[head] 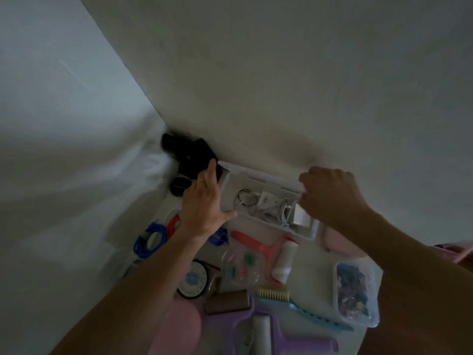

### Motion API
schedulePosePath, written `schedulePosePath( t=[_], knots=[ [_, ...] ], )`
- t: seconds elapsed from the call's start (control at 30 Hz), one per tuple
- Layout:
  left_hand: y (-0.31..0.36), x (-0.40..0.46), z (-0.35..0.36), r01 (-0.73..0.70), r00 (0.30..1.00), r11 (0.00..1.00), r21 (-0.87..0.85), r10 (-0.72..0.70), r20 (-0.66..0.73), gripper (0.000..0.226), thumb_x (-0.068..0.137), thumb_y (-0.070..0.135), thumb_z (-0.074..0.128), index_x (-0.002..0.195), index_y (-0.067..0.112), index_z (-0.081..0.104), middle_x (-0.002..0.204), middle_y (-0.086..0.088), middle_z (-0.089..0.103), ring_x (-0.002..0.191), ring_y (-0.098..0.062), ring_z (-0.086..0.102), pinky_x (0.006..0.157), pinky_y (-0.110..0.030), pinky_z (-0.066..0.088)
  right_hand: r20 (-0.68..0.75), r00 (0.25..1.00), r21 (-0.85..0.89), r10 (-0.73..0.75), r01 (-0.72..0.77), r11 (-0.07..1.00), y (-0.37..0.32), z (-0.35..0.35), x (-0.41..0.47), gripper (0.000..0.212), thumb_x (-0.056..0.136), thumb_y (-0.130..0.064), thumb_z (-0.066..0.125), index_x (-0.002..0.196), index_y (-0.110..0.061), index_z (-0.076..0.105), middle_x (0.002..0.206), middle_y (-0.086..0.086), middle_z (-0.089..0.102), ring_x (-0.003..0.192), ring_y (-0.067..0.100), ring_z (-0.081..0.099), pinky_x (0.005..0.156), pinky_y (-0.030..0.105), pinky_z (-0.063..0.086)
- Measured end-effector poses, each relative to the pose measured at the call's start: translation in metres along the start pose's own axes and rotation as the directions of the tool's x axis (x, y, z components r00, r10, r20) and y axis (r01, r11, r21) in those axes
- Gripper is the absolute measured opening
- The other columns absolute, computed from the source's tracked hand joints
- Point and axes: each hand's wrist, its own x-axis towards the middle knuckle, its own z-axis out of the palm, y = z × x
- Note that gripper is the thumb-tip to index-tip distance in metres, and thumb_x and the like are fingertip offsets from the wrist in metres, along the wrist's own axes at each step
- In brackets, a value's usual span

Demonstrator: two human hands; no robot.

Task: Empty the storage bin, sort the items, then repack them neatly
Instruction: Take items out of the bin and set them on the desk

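The bin [266, 201] is sitting against the wall [281, 73], with cables [271, 208] lying in it. The left hand [204, 201] is lying at its left end, the right hand [330, 196] at its right. A roller [279, 257] is lying just before the bin, a brush [273, 294] before that, and a box [354, 293] to the right.

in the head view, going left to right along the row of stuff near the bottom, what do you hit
blue cable coil → round blue-and-white dial → clear round case with green and pink bits → pink lint roller → clear lidded box of small dark items
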Motion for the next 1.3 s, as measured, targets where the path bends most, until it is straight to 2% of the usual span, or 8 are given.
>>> schedulePosePath(
  t=[0.1,0.23,0.33,0.5,0.63,1.03,1.17,1.3],
  knots=[
    [-0.019,-0.005,-0.012,-0.004,0.996,0.986,0.167,-0.011,0.084,0.075,0.071,0.062,0.073,0.127,0.016,0.053,0.113,-0.004,0.067,0.109,-0.028,0.059,0.092,-0.039,0.048,-0.186,0.978,0.0,0.099,-0.1,0.995,0.0,0.007,0.0,0.022,0.071,-0.008,0.073,0.089,-0.014,0.062,0.086,0.005,0.064,0.071,0.029,0.064,0.056,0.03,0.041],
    [-0.034,-0.01,0.005,-0.037,0.983,0.977,0.211,-0.002,0.181,0.04,0.078,0.048,0.07,0.109,0.023,0.064,0.091,0.004,0.07,0.093,-0.021,0.063,0.084,-0.034,0.048,-0.351,0.929,0.03,0.115,-0.112,0.993,-0.008,0.022,-0.009,0.035,0.06,0.01,0.069,0.089,-0.005,0.056,0.083,0.014,0.055,0.07,0.03,0.054,0.052,0.034,0.043],
    [-0.035,-0.011,0.012,0.02,0.987,0.99,0.14,-0.041,0.153,0.043,0.075,0.05,0.071,0.11,0.025,0.066,0.088,0.006,0.071,0.09,-0.019,0.064,0.085,-0.035,0.051,-0.274,0.935,0.071,0.225,-0.214,0.974,-0.008,0.025,-0.007,0.025,0.072,-0.001,0.072,0.078,-0.013,0.051,0.058,0.001,0.043,0.048,0.02,0.041,0.056,0.03,0.034],
    [-0.022,-0.015,0.021,0.125,0.961,0.992,0.015,-0.124,0.246,0.062,0.066,0.072,0.067,0.107,0.025,0.065,0.086,0.008,0.072,0.085,-0.016,0.066,0.087,-0.037,0.053,-0.143,0.945,0.201,0.295,-0.264,0.943,-0.017,0.024,-0.01,0.03,0.096,-0.043,0.05,0.079,-0.018,0.051,0.073,0.006,0.065,0.073,0.031,0.065,0.07,0.035,0.036],
    [-0.014,-0.016,0.015,0.304,0.936,0.93,-0.205,-0.252,0.244,0.039,0.076,0.037,0.076,0.108,0.017,0.067,0.091,0.004,0.074,0.089,-0.015,0.07,0.085,-0.035,0.057,-0.171,0.93,0.356,0.324,-0.249,0.901,-0.023,0.024,-0.014,0.024,0.091,-0.042,0.059,0.097,-0.019,0.064,0.086,0.005,0.071,0.079,0.031,0.067,0.073,0.036,0.043],
    [-0.01,-0.026,-0.026,0.429,0.902,0.849,-0.308,-0.389,0.186,0.01,0.069,0.027,0.08,0.075,0.028,0.072,0.074,0.016,0.071,0.07,0.002,0.067,0.061,-0.011,0.049,0.092,0.976,0.622,-0.2,0.1,0.776,-0.084,0.04,0.017,0.08,0.053,-0.089,0.061,0.113,-0.037,0.062,0.108,-0.017,0.06,0.105,0.009,0.051,0.092,0.033,0.046],
    [0.011,-0.01,-0.041,0.598,0.784,0.597,-0.534,-0.574,0.236,0.018,0.06,0.02,0.086,0.074,0.017,0.075,0.07,0.004,0.072,0.064,-0.006,0.068,0.052,-0.02,0.055,0.187,0.932,0.738,-0.311,0.075,0.67,-0.089,0.04,0.027,0.086,0.042,-0.088,0.068,0.117,-0.046,0.055,0.102,-0.024,0.063,0.094,0.0,0.059,0.085,0.027,0.049],
    [0.028,0.009,-0.037,0.593,0.686,0.119,-0.797,-0.592,0.423,0.025,0.063,0.011,0.09,0.081,0.011,0.072,0.083,-0.011,0.075,0.069,-0.018,0.073,0.066,-0.032,0.062,0.107,0.966,0.779,-0.233,0.064,0.623,-0.081,0.05,0.047,0.08,0.059,-0.058,0.082,0.13,-0.038,0.052,0.107,-0.012,0.07,0.092,0.006,0.066,0.08,0.023,0.052]
  ],
)
